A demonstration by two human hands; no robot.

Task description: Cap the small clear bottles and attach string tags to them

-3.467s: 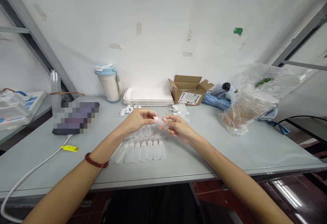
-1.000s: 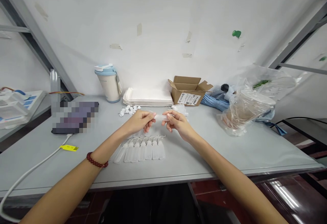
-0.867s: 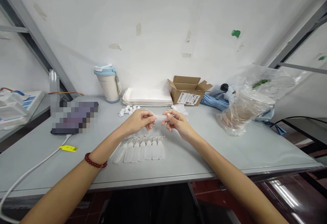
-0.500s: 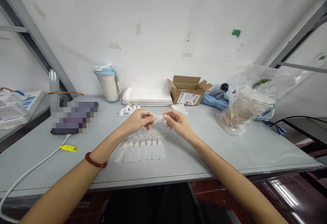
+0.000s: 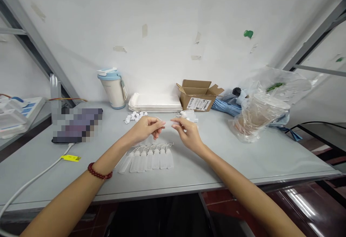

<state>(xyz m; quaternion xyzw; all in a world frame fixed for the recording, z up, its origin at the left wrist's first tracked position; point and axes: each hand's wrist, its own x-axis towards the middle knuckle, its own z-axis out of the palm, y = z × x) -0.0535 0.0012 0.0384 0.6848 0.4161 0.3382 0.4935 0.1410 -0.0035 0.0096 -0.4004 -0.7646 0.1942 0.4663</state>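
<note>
My left hand and my right hand meet above the grey table, both pinched on one small clear plastic bottle held level between them. The left fingertips grip its left end, the right fingertips its right end. Below the hands lies a row of several similar small bottles with capped nozzles. A pile of loose white caps lies just behind the left hand. More small bottles lie in a heap behind the right hand.
A blue-lidded tumbler, a stack of white sheets and an open cardboard box stand along the wall. Clear plastic bags and a blue folded umbrella sit right. A white cable with a yellow tag runs left.
The bottle went from tilted to level between my hands. My right hand has slid along it and now pinches its end with the fingertips. The view drifted slightly.
</note>
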